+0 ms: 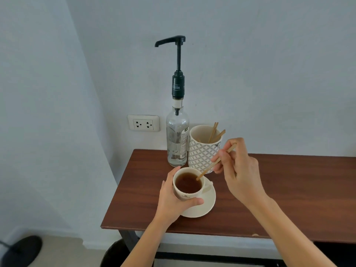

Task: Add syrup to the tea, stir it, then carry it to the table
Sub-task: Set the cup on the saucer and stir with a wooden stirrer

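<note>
**Stir stick in tea, cup held on saucer**

Wooden stir stick [213, 164] ran diagonally, long axis from upper right down to lower left; lower tip dipped into the tea at the cup's right-rear rim, upper end poked out past the fingers. Right hand [238, 170] pinched the stick near its upper half. Left hand [174, 203] wrapped the cream tea cup [187, 186] from its left side, thumb across the front. Cup sat on a cream saucer [204, 205], handle pointing right. Tea was dark brown.

Syrup bottle [177, 137], clear glass, stood upright just behind the cup, black pump spout pointing left. Patterned mug [202, 149] just right of the bottle held more sticks, leaning right.

Dark wood table [289, 189] with dark legs, against a pale wall. White wall socket [143, 123] left of the bottle. Light floor, dark round object at the lower left.
</note>
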Demonstrator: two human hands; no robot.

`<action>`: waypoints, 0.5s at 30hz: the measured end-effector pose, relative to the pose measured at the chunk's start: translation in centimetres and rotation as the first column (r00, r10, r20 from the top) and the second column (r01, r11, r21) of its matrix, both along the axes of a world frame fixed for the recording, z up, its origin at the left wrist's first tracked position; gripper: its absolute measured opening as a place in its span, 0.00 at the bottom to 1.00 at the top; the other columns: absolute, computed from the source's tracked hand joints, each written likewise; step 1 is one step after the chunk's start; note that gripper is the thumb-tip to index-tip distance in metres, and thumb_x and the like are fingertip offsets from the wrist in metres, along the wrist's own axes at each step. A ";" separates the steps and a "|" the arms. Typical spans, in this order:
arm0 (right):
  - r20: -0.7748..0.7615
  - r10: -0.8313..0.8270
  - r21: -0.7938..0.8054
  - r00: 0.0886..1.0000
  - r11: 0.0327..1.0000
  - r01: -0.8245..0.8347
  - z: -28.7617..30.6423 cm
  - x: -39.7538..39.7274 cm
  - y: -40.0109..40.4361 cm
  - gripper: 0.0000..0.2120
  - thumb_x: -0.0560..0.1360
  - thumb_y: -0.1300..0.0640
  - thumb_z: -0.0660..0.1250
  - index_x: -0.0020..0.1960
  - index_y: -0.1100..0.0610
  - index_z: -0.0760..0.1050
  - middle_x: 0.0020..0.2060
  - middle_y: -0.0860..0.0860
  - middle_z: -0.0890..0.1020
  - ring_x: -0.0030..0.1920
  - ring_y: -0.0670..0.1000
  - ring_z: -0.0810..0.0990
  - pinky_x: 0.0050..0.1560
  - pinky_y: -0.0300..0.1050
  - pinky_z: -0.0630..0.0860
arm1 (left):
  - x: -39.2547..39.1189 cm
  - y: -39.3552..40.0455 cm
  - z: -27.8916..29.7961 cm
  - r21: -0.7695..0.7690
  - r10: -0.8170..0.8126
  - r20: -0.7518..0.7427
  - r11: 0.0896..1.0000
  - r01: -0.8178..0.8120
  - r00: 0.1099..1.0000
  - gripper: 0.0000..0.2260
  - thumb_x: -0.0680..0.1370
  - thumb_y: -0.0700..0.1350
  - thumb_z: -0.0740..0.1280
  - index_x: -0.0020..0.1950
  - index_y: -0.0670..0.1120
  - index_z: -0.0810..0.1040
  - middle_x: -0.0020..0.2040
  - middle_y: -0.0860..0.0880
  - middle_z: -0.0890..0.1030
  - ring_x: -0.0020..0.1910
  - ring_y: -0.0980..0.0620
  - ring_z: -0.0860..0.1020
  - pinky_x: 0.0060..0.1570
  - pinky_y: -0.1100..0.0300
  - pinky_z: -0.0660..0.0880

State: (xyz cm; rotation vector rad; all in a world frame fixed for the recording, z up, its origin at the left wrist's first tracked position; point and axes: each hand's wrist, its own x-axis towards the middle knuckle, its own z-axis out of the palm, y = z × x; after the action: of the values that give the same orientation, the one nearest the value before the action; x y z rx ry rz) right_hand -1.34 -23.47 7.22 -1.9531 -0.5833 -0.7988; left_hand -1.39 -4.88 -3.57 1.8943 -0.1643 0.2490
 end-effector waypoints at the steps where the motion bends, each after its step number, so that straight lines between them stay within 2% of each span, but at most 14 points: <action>1: 0.002 0.001 -0.009 1.000 1.000 -0.001 -0.1 0.1 -0.1 0.08 0.82 0.57 0.57 0.51 0.45 0.61 0.37 0.51 0.84 0.34 0.44 0.85 0.34 0.38 0.81 | 0.0 -0.1 0.1 0.013 -0.003 -0.021 1.000 0.003 1.000 0.43 0.56 0.61 0.83 0.65 0.76 0.64 0.64 0.69 0.77 0.69 0.59 0.74 0.74 0.35 0.65; 4: -0.010 -0.039 0.001 0.999 0.999 0.039 -0.2 0.5 -0.4 0.07 0.82 0.56 0.57 0.51 0.45 0.61 0.38 0.49 0.85 0.34 0.44 0.85 0.33 0.39 0.81 | 0.0 0.0 0.1 0.003 -0.004 -0.065 1.000 0.004 0.998 0.45 0.55 0.63 0.83 0.67 0.72 0.62 0.63 0.75 0.74 0.68 0.72 0.68 0.76 0.33 0.58; 6: -0.062 -0.093 0.040 0.994 0.995 0.095 -0.2 0.7 -0.5 0.06 0.83 0.56 0.57 0.51 0.47 0.62 0.37 0.48 0.85 0.33 0.45 0.85 0.33 0.42 0.81 | -0.2 0.0 0.5 0.023 -0.010 -0.090 1.000 0.012 0.996 0.46 0.56 0.63 0.82 0.67 0.70 0.61 0.64 0.72 0.75 0.69 0.73 0.67 0.77 0.33 0.52; 8: -0.148 -0.110 0.257 0.983 0.956 0.145 0.4 0.7 -0.5 0.08 0.84 0.58 0.58 0.49 0.48 0.63 0.35 0.52 0.86 0.30 0.49 0.85 0.34 0.44 0.83 | -0.6 0.5 0.9 0.039 -0.033 -0.097 0.999 0.036 0.995 0.45 0.57 0.65 0.80 0.68 0.70 0.59 0.68 0.65 0.74 0.74 0.64 0.66 0.79 0.34 0.44; 10: -0.258 -0.016 0.535 0.966 0.830 0.157 1.3 0.7 -0.6 0.10 0.85 0.61 0.58 0.47 0.48 0.65 0.34 0.56 0.86 0.29 0.53 0.84 0.35 0.46 0.84 | -1.1 1.8 1.0 0.014 -0.053 -0.088 0.998 0.054 0.995 0.45 0.60 0.67 0.78 0.72 0.66 0.60 0.72 0.65 0.70 0.76 0.61 0.63 0.80 0.38 0.44; 11: -0.294 0.055 0.651 0.954 0.742 0.158 1.7 0.7 -0.6 0.11 0.84 0.61 0.58 0.47 0.49 0.65 0.34 0.57 0.86 0.29 0.54 0.84 0.35 0.46 0.84 | -1.5 2.9 0.8 -0.014 -0.042 -0.062 0.999 0.041 0.997 0.43 0.63 0.68 0.76 0.74 0.63 0.62 0.72 0.68 0.69 0.76 0.63 0.63 0.81 0.42 0.49; 12: -0.315 0.130 0.745 0.940 0.647 0.160 2.0 0.5 -0.4 0.11 0.84 0.62 0.58 0.46 0.50 0.66 0.33 0.57 0.86 0.30 0.53 0.84 0.35 0.45 0.84 | -1.8 4.3 0.7 -0.048 -0.001 -0.023 0.999 -0.001 1.000 0.41 0.66 0.69 0.74 0.75 0.61 0.64 0.72 0.70 0.69 0.75 0.66 0.64 0.81 0.52 0.56; 14: -0.322 0.257 0.855 0.911 0.491 0.164 2.1 -0.1 1.0 0.10 0.85 0.62 0.58 0.45 0.52 0.67 0.32 0.57 0.87 0.32 0.53 0.85 0.36 0.43 0.84 | -2.0 8.2 0.6 -0.119 0.149 0.045 0.983 -0.143 0.988 0.31 0.72 0.67 0.70 0.73 0.59 0.69 0.68 0.71 0.72 0.71 0.70 0.67 0.69 0.75 0.65; 15: -0.327 0.298 0.878 0.897 0.448 0.171 2.1 -0.6 2.3 0.11 0.85 0.62 0.57 0.45 0.52 0.68 0.32 0.57 0.87 0.33 0.53 0.86 0.36 0.43 0.84 | -2.0 10.6 0.5 -0.147 0.227 0.066 0.965 -0.216 0.972 0.27 0.74 0.65 0.68 0.71 0.59 0.71 0.66 0.71 0.74 0.69 0.72 0.69 0.63 0.81 0.64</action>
State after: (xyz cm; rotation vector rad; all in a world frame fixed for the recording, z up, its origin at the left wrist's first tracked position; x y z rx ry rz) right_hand -1.96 -21.21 9.29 -0.9961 0.0999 -0.4098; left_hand -3.40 5.68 -3.04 1.7639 0.0109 0.4792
